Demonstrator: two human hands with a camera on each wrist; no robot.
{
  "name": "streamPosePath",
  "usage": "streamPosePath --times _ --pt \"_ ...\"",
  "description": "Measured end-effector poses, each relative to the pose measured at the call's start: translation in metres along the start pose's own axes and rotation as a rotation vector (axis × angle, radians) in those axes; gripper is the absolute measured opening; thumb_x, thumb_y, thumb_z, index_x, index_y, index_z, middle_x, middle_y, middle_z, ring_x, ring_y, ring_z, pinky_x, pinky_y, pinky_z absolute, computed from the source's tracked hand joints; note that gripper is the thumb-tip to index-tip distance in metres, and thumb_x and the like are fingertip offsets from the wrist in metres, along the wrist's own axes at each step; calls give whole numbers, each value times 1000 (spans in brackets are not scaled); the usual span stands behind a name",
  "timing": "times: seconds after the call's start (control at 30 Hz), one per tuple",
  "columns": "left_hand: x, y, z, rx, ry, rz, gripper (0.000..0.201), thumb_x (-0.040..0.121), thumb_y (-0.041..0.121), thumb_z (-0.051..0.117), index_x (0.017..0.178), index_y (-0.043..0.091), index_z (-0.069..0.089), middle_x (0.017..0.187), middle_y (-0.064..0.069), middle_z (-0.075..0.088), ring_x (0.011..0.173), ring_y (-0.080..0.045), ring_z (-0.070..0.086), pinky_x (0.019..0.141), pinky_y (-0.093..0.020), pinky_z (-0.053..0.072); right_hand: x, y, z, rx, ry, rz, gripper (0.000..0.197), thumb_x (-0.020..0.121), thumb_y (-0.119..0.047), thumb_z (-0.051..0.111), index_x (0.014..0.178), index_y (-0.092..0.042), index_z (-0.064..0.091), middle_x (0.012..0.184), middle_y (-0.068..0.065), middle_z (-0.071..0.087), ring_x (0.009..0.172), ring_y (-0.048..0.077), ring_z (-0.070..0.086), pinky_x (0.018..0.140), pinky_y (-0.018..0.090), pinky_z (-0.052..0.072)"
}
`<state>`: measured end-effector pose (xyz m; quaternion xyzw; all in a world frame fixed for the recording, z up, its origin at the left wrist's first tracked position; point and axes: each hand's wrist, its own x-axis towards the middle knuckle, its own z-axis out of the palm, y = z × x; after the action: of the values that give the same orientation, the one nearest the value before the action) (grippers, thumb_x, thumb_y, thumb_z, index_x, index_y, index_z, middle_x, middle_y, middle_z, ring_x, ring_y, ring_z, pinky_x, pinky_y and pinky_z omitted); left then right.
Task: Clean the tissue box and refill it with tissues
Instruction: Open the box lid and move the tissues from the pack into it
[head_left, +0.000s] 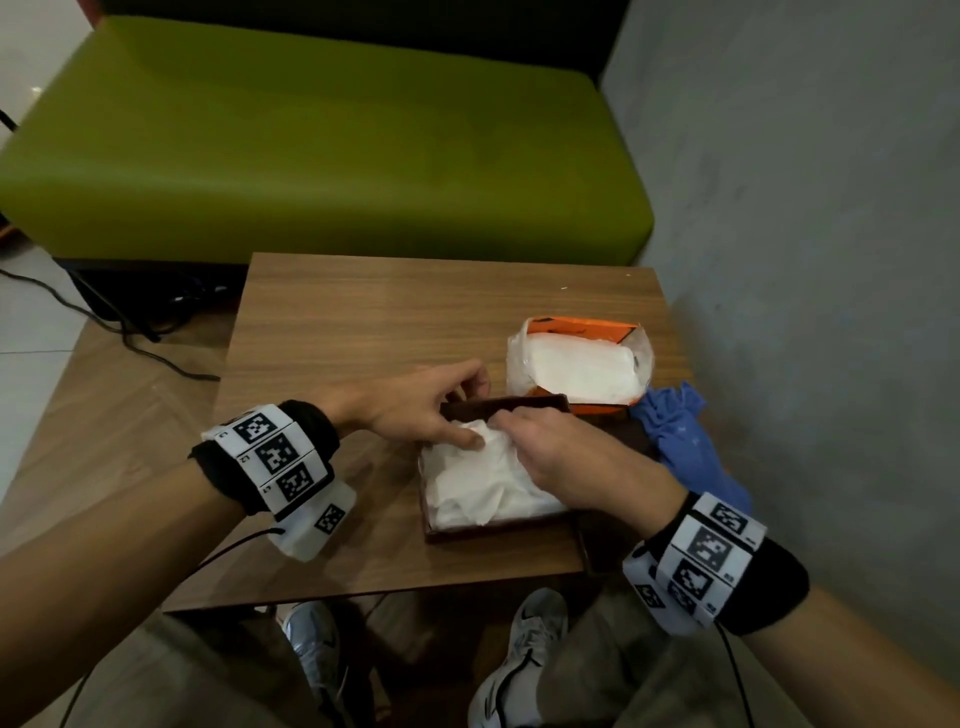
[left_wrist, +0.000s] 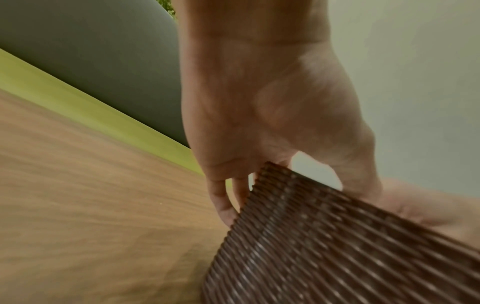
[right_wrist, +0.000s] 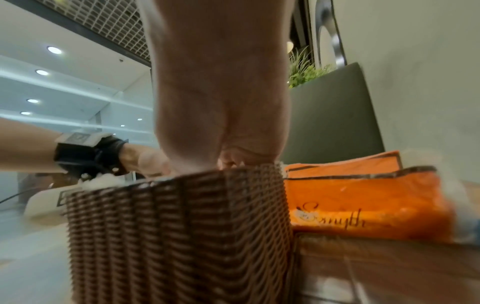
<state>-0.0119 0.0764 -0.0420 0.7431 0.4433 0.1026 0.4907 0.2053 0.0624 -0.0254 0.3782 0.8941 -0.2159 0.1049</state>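
Left hand (head_left: 410, 410) grips tissue box (head_left: 493, 531) rim — right hand (head_left: 566, 462) on tissues (head_left: 467, 486).

Dim indoor light, soft pictures
Head view is fairly sharp centrally, bending toward its edges; the white tissues (head_left: 483, 478) glare slightly. Both wrist views smear with motion blur. Recessed ceiling lights (right_wrist: 54, 50) glow at ten o'clock in the right wrist view.
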Motion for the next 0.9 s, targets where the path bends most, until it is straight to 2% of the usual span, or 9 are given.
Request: streamPosePath --times 0.1,0.27,0.3,0.4,0.47,0.57,0.73,0.8,0.9 --pt "3 -1 4 40 25 17 29 85 24 70 105 18 49 105 -3 59 93 -22 58 83 -47 53 9 -5 4 -145 -19 18 43 95 -8 50 136 -18 44 126 4 54 112 23 55 91 36 47" --pt "7 -3 6 93 59 20 28 84 15 70 100 17 47 94 -1 57 78 -15 52 71 -39 52 -13 -10 3 -294 472 -150 35 81 -17 71 116 -14 63 114 7 62 105 27 56 82 41 50" --pt "8 -4 7 90 60 24 28 84 16 71 99 18 47 92 1 57 76 -12 51 68 -34 50 -15 -13 1 -250 417 -184 39 81 -26 71 118 -16 62 116 5 59 108 25 53 83 40 50" --pt "10 -1 7 118 54 25 29 83 17 72 98 20 48 93 1 58 78 -13 54 68 -31 48 -9 -17 -2 -182 13 -103 57 85 -49 64 135 -27 47 132 -1 44 121 20 41 94 40 46" --pt "9 0 6 108 35 26 33 81 16 74 102 19 49 99 -1 59 86 -18 58 73 -37 54 0 -20 3 -181 -89 -54 62 85 -44 67 139 -28 40 132 -1 41 118 21 44 90 39 47" --pt "2 -1 1 50 -11 -5 41 78 18 77 107 22 48 107 -1 57 95 -20 60 79 -39 57 8 -23 9 -136 -103 -40 64 85 -30 71 141 -26 39 130 -1 42 112 23 50 81 34 46" --pt "-5 -3 1 14 -49 -85 41 84 16 73 115 22 47 113 3 59 99 -11 61 75 -27 55 -5 -20 -5 -222 25 -88 40 90 -37 63 126 -22 56 128 -4 47 115 19 44 90 38 44" --pt "-4 -2 3 25 -46 -77 39 85 15 71 116 18 47 114 0 59 100 -13 61 81 -31 56 -5 -21 -4 -175 32 -75 26 92 -25 61 118 -19 60 121 -2 48 110 19 46 86 36 46" --pt "-1 0 3 21 -44 -78 36 86 13 69 114 17 48 110 -1 60 96 -14 61 78 -30 57 4 -21 6 -168 -58 -82 24 90 -8 57 113 -14 62 118 3 51 105 26 51 81 39 47"
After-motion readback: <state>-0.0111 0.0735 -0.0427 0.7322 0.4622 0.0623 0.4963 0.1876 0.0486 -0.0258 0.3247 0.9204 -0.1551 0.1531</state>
